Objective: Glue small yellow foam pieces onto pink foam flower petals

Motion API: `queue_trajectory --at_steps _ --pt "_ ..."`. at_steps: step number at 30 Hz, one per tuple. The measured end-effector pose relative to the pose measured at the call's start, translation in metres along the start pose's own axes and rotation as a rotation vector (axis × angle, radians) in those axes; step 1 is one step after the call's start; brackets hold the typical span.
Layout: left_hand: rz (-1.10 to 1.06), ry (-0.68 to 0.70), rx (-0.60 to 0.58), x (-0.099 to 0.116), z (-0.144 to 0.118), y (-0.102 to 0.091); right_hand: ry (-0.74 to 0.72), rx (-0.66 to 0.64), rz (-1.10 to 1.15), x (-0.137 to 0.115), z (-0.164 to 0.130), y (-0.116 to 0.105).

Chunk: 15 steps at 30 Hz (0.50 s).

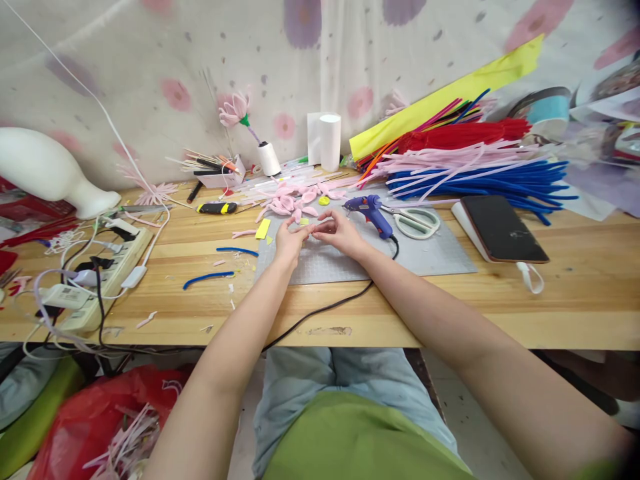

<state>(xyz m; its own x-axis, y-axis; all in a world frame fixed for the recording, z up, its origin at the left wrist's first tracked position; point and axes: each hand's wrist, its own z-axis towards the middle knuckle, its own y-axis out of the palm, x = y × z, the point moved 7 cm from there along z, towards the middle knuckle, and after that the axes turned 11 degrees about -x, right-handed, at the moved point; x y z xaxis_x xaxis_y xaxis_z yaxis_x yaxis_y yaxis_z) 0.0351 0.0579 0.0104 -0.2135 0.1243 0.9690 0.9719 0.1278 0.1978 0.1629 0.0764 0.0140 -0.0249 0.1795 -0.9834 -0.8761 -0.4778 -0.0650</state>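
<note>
I count my two hands [289,243] [340,235], one mat [340,268], one glue gun [371,215], one pair of scissors [395,212] beside it, one phone [503,230], one cutter [217,208], two loose blue stems [237,251] [207,277], one foam head [43,170] and one power strip [133,249].

Left hand [290,241] and right hand [339,233]: close together, frame centre. Pink petals [286,203]: just above. Glue gun [369,212]: right of centre.

Tabletop [590,293], as my remote feed shows it: smooth, pale wood with visible grain. Mat [440,261]: matt grey. I read the glue gun [371,212] as smooth blue plastic, the phone screen [503,227] as dark and glossy. Pink petals [286,203] and blue stems [480,183]: fuzzy, like chenille. Mannequin head [40,170]: smooth, matt white. Bag [75,427]: thin, crinkled, shiny red plastic.
</note>
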Motion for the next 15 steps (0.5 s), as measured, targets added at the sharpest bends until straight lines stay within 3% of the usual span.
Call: queue_trajectory --at_steps 6,11,15 --pt "0.066 0.024 -0.008 0.003 0.003 -0.005 0.017 0.041 -0.077 0.000 -0.001 -0.005" --pt "0.472 0.287 0.001 0.040 0.003 -0.020 0.008 0.025 -0.099 -0.004 -0.002 -0.005" --pt "0.784 0.392 -0.203 0.057 -0.005 -0.007 -0.005 -0.020 -0.090 -0.007 -0.003 -0.002"
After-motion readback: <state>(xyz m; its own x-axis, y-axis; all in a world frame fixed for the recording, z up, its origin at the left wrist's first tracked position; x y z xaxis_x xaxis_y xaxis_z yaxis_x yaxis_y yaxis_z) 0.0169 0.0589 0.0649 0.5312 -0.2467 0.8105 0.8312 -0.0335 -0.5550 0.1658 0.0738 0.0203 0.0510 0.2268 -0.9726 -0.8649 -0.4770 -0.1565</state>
